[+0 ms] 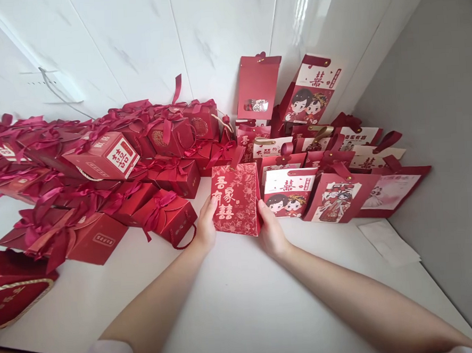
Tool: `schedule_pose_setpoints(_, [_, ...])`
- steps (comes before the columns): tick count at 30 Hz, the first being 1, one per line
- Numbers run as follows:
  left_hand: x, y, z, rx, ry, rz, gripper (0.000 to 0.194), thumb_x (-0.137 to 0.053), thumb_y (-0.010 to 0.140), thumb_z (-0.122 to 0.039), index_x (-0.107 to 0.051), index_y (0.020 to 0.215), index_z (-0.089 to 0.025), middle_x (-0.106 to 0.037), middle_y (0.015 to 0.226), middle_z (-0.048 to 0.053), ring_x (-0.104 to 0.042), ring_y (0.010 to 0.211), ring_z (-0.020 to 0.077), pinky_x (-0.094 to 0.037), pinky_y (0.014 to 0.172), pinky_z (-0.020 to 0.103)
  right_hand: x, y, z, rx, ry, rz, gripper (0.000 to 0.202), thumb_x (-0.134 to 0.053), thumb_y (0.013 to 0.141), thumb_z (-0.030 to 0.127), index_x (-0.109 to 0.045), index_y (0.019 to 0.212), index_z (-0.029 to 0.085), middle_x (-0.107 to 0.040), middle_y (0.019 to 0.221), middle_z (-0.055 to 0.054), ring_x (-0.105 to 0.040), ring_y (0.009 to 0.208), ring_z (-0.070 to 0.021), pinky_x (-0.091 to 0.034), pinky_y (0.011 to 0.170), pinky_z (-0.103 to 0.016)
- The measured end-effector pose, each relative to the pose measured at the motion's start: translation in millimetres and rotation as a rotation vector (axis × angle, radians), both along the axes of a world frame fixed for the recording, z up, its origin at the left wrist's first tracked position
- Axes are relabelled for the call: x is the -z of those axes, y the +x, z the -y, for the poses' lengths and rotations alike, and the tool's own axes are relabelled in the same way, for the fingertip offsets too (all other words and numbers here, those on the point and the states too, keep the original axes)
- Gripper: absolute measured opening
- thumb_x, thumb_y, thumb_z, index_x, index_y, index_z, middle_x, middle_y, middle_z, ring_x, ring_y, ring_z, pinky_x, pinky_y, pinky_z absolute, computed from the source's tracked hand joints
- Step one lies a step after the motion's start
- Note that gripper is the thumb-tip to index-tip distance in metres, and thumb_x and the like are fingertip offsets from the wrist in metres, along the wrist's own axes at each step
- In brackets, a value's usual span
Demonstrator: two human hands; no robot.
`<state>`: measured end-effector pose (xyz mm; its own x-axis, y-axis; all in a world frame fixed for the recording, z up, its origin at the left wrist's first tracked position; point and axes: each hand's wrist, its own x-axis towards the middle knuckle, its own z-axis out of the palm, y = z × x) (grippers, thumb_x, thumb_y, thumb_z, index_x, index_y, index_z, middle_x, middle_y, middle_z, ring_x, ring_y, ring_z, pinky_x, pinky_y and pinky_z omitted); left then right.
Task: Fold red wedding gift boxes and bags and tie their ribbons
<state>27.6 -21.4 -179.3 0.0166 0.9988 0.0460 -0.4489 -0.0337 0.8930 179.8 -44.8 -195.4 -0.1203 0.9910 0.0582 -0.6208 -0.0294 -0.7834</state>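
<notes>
Between both hands stands a red gift box with a floral print, white Chinese characters and a ribbon loop on top. My left hand is closed against its left side, while my right hand grips the right side. The box is upright, at the left end of the front row of gift boxes. Just right of it is a white-and-red box with two cartoon figures. A red ribbon-tied box lies left of my left hand.
Piles of red ribbon-tied boxes cover the left side of the white table. Upright gift boxes stand in rows at right, two stacked higher by the wall. White paper lies near the grey partition. A rope-handled red box sits front left.
</notes>
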Motion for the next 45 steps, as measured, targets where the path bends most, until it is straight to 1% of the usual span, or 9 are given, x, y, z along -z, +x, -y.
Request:
schedule_pose_setpoints(3, [-0.1, 0.8, 1.5, -0.161, 0.082, -0.037, 0.043, -0.062, 0.091, -0.049, -0.066, 0.125, -0.021, -0.067, 0.129, 0.006, -0.055, 0.131, 0.0259, -0.045, 0.111, 0.037, -2.6, 0.7, 6.2, 0.023, 0.104, 0.093, 0.049, -0.045, 0.097, 0.063, -0.060, 0.132, 0.031, -0.057, 0.144, -0.001, -0.043, 0.142, -0.0249, -0.035, 0.119, -0.045])
schedule_pose_setpoints(6, [2.7, -1.4, -0.6, -0.261, 0.074, -0.043, 0.043, -0.060, 0.091, -0.052, -0.068, 0.119, -0.021, -0.070, 0.122, 0.006, -0.055, 0.132, 0.0248, -0.045, 0.112, 0.035, -2.3, 3.4, 7.7, 0.025, 0.141, 0.230, 0.051, -0.062, 0.092, 0.054, -0.053, 0.138, 0.034, -0.051, 0.150, 0.000, -0.038, 0.145, -0.0236, -0.028, 0.123, -0.043])
schedule_pose_setpoints(8, [3.9, -3.7, -3.0, -0.224, 0.023, -0.004, 0.045, -0.060, 0.090, -0.054, -0.068, 0.118, -0.020, -0.072, 0.118, 0.007, -0.058, 0.128, 0.0259, -0.046, 0.110, 0.036, -0.2, 4.9, 4.6, 0.001, 0.096, 0.241, 0.049, -0.066, 0.091, 0.050, -0.055, 0.136, 0.033, -0.053, 0.148, 0.000, -0.043, 0.142, -0.0241, -0.028, 0.123, -0.043])
schedule_pose_setpoints(13, [1.1, -7.3, -5.4, -0.014, -0.073, 0.066, 0.045, -0.068, 0.084, -0.051, -0.068, 0.115, -0.019, -0.073, 0.114, 0.007, -0.064, 0.119, 0.0302, -0.053, 0.102, 0.038, 6.3, 5.5, -5.5, -0.069, -0.050, 0.088, 0.047, -0.053, 0.094, 0.058, -0.060, 0.131, 0.030, -0.061, 0.139, -0.002, -0.052, 0.133, -0.0273, -0.042, 0.113, -0.048])
schedule_pose_setpoints(19, [-4.8, -3.7, -2.1, -0.099, -0.144, 0.109, 0.041, -0.068, 0.076, -0.047, -0.067, 0.105, -0.017, -0.076, 0.101, 0.007, -0.067, 0.114, 0.0315, -0.056, 0.099, 0.041, 6.3, 6.0, -3.4, -0.105, -0.029, 0.100, 0.045, -0.056, 0.094, 0.054, -0.058, 0.132, 0.029, -0.059, 0.141, -0.001, -0.050, 0.134, -0.0255, -0.041, 0.114, -0.043])
schedule_pose_setpoints(24, [-8.2, -1.0, -0.7, -0.078, -0.124, 0.109, 0.044, -0.067, 0.075, -0.047, -0.066, 0.107, -0.016, -0.076, 0.102, 0.009, -0.066, 0.115, 0.0344, -0.056, 0.099, 0.046, 7.3, 6.5, -2.6, -0.086, -0.049, 0.120, 0.041, -0.059, 0.091, 0.054, -0.059, 0.123, 0.028, -0.063, 0.135, -0.002, -0.054, 0.129, -0.0270, -0.044, 0.110, -0.044])
schedule_pose_setpoints(29, [-4.8, -1.6, -1.2, -0.075, -0.109, 0.101, 0.046, -0.066, 0.076, -0.048, -0.066, 0.109, -0.016, -0.076, 0.104, 0.009, -0.065, 0.118, 0.0352, -0.055, 0.100, 0.047, 6.7, 6.6, -2.3, -0.070, -0.048, 0.141, 0.039, -0.059, 0.090, 0.054, -0.060, 0.119, 0.028, -0.065, 0.132, -0.001, -0.056, 0.127, -0.0265, -0.044, 0.109, -0.042])
schedule_pose_setpoints(38, [-3.9, -0.9, -1.2, -0.103, -0.144, 0.134, 0.045, -0.066, 0.079, -0.049, -0.068, 0.109, -0.016, -0.076, 0.105, 0.008, -0.066, 0.117, 0.0324, -0.054, 0.102, 0.044, 5.9, 5.8, -1.7, -0.076, -0.023, 0.126, 0.044, -0.058, 0.093, 0.054, -0.059, 0.129, 0.029, -0.064, 0.134, -0.001, -0.055, 0.128, -0.0248, -0.042, 0.111, -0.041])
schedule_pose_setpoints(45, [-5.5, -0.5, -2.9, -0.098, -0.133, 0.124, 0.038, -0.065, 0.079, -0.046, -0.069, 0.102, -0.015, -0.076, 0.103, 0.008, -0.066, 0.117, 0.0328, -0.054, 0.103, 0.045, 4.6, 5.4, -1.7, -0.077, -0.028, 0.121, 0.044, -0.057, 0.093, 0.054, -0.059, 0.129, 0.028, -0.063, 0.136, -0.001, -0.054, 0.129, -0.0243, -0.042, 0.112, -0.041])
